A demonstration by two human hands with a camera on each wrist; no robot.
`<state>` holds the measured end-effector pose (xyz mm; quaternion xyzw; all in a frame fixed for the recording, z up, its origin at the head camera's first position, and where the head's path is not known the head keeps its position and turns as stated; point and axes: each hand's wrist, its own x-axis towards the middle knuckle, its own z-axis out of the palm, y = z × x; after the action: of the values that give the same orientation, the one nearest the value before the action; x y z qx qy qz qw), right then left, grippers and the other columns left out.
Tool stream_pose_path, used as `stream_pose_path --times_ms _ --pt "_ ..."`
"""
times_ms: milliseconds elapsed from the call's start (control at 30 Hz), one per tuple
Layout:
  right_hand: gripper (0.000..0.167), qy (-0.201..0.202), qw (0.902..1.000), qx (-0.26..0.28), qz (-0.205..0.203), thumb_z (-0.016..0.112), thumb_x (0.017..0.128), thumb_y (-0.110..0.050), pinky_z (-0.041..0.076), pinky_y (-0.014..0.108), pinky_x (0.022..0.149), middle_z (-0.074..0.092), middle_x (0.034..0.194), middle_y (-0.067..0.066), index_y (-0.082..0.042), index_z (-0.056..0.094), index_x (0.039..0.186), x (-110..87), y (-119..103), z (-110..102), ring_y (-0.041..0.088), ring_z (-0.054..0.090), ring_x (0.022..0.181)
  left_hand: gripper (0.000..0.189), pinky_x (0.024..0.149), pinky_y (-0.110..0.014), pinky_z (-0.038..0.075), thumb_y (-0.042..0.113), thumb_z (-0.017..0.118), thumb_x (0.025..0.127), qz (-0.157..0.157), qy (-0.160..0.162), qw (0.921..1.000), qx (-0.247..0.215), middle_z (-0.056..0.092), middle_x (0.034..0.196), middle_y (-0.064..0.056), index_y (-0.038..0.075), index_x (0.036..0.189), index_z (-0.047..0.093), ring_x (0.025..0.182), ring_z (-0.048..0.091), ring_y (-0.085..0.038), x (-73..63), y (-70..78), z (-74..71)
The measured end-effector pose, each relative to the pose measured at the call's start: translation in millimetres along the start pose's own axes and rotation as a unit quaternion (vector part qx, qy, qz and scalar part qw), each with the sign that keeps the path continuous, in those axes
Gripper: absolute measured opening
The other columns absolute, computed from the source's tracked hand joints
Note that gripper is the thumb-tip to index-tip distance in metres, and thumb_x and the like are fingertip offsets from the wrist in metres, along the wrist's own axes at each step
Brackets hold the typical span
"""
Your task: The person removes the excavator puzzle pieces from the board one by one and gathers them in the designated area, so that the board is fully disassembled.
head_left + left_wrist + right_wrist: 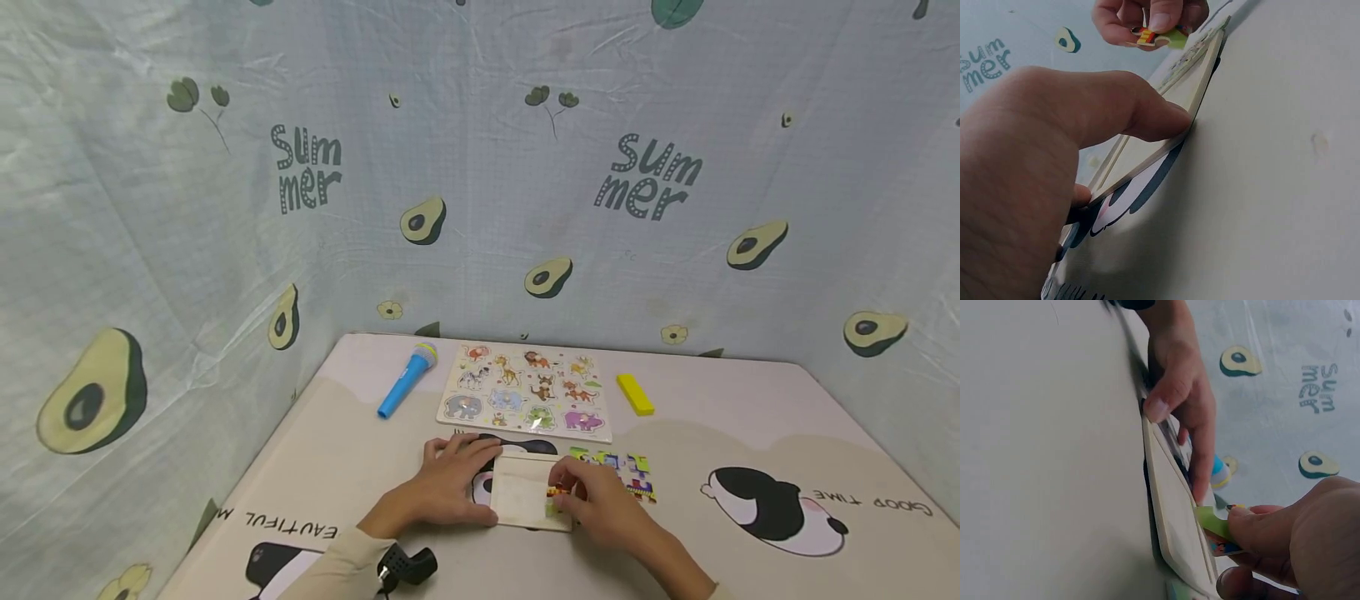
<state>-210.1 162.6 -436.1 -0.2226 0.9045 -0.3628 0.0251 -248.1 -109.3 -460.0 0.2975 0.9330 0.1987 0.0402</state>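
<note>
A shallow pale wooden puzzle tray lies on the table in front of me, its bare base showing. My left hand holds the tray's left side, with the thumb on the near edge and the fingers towards the far edge. Over the tray's right part, my right hand pinches a jigsaw piece printed in green, red and yellow. In the left wrist view that piece is held above the tray. Several joined or closely laid jigsaw pieces lie beyond the right hand, partly hidden by it.
Behind the tray lies an animal picture board. To its left is a blue toy microphone, and to its right a yellow block. A printed curtain stands along the table's back. A black device sits by the left wrist.
</note>
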Motion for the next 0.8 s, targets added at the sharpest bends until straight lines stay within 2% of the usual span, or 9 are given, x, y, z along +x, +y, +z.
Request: stream_pose_path --times_ms 233,400,600,800 --pt "0.01 0.032 0.9994 0.013 0.01 0.073 0.092 -0.012 0.046 0.023 0.062 0.059 0.078 -0.008 -0.014 0.069 0.101 -14.6 17 -17 0.006 0.052 0.07 0.094 0.105 -0.061 0.018 0.057 0.073 0.073 0.003 0.002 1.0 0.004 0.041 0.158 0.004 0.02 0.154 0.044 0.147 0.027 -0.03 -0.4 -0.2 0.5" --pt "0.016 0.047 0.9965 0.028 0.063 0.076 0.089 -0.011 0.046 0.023 0.061 0.057 0.077 -0.003 -0.011 0.069 0.103 -29.5 31 -28 0.009 0.053 0.07 0.094 0.104 -0.061 0.019 0.058 0.073 0.073 0.002 0.001 1.0 0.006 0.041 0.158 0.004 0.02 0.154 0.043 0.147 0.027 -0.03 0.2 -0.2 1.0" --pt "0.021 0.067 0.9861 0.042 0.146 0.078 0.087 -0.01 0.044 0.024 0.058 0.056 0.077 0.001 -0.01 0.067 0.104 -44.8 47 -40 0.012 0.052 0.068 0.094 0.105 -0.062 0.018 0.058 0.073 0.073 0.001 0.0 1.0 0.006 0.041 0.159 0.004 0.02 0.154 0.043 0.147 0.027 -0.03 0.5 -0.8 1.5" --pt "0.024 0.071 0.984 0.048 0.157 0.079 0.086 -0.015 0.044 0.025 0.054 0.058 0.072 0.001 -0.007 0.065 0.103 -55.7 62 -49 0.012 0.051 0.059 0.094 0.105 -0.062 0.018 0.058 0.073 0.073 0.0 0.0 1.0 0.006 0.041 0.159 0.004 0.02 0.154 0.043 0.147 0.026 -0.031 0.5 -1.2 2.3"
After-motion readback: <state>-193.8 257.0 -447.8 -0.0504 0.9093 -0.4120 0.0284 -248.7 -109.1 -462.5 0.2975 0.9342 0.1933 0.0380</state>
